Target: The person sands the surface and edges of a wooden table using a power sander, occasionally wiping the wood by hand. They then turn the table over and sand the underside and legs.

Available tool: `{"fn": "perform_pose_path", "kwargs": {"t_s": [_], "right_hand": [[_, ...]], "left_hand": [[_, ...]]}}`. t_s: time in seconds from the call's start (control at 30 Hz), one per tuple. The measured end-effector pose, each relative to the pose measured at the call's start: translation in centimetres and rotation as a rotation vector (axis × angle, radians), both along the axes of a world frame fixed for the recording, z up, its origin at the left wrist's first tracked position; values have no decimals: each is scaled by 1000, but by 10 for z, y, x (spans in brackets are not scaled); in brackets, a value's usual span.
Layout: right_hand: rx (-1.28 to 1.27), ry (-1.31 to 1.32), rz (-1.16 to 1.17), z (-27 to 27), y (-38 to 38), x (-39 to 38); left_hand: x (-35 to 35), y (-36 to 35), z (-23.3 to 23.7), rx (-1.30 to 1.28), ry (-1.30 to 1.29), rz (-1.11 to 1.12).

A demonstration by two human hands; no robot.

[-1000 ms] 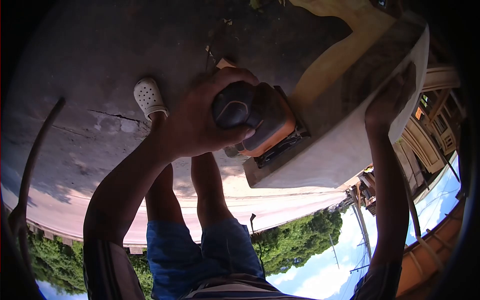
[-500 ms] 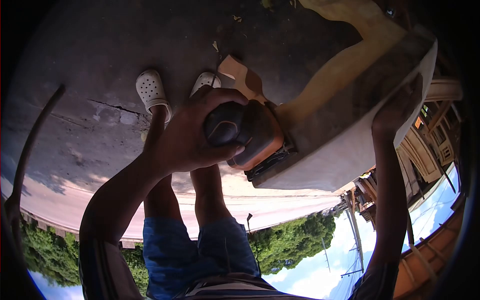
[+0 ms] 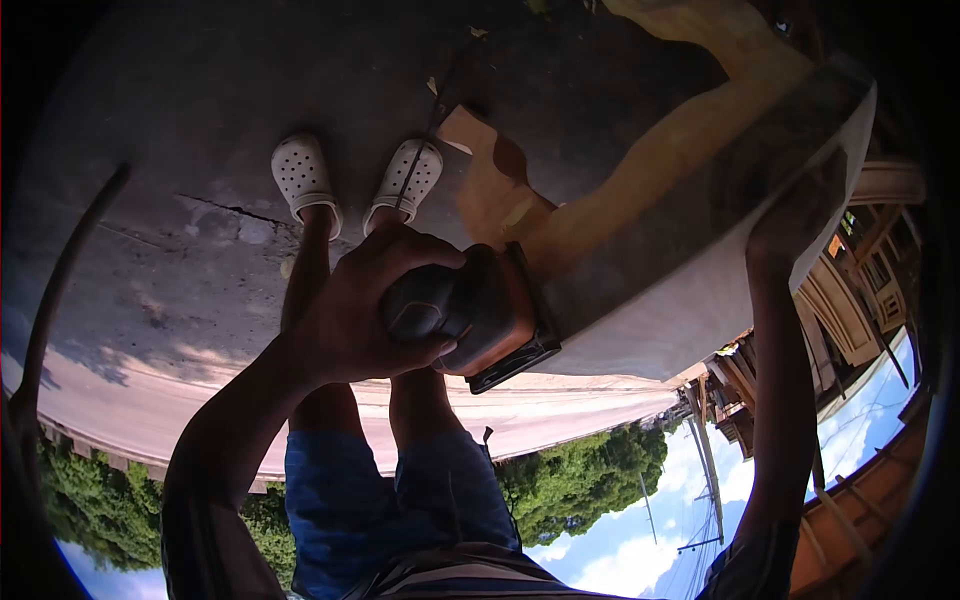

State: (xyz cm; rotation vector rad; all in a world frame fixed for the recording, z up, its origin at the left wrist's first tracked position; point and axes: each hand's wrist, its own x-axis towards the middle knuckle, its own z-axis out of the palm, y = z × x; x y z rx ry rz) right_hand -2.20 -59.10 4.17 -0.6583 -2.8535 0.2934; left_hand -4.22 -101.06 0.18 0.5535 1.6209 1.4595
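My left hand (image 3: 350,300) is wrapped round a black and orange power tool (image 3: 490,315), which looks like a sander. Its flat dark base is against or very near the near-left end of a large pale wooden piece (image 3: 650,300) with a curved, scalloped side. My right hand (image 3: 800,205) rests at the right edge of this piece, fingers dark and blurred in shadow. A dark cord (image 3: 408,180) runs from the tool past my right foot.
Two white clogs (image 3: 300,172) are on my feet on the grey concrete ground (image 3: 150,230). A curved dark bar (image 3: 70,260) rises at the far left. Carved wooden furniture parts (image 3: 845,310) stand at the right. Trees (image 3: 590,475) and a road show beyond.
My left hand and the tool have moved left and slightly down, to the end of the wooden piece. More of my right clog shows. My right hand has hardly moved.
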Motion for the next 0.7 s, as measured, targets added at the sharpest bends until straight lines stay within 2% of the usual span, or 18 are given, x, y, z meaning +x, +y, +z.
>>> {"fn": "perform_pose_path", "kwargs": {"t_s": [0.1, 0.2, 0.3, 0.5, 0.6, 0.7], "right_hand": [[17, -16, 6, 2, -5, -2], [48, -14, 36, -4, -12, -1], [85, -40, 59, -4, -19, -1], [53, -50, 11, 0, -20, -4], [49, -39, 24, 2, -15, -5], [64, -47, 66, 5, -10, -2]], "left_hand": [[-18, 37, -14, -3, -109, 86], [-46, 64, -35, -106, -103, 83], [-60, 63, -39, -65, -319, 51], [-6, -7, -9, -61, -21, -12], [4, -9, -8, -14, -53, 26], [-20, 34, -15, -25, -107, 73]]}}
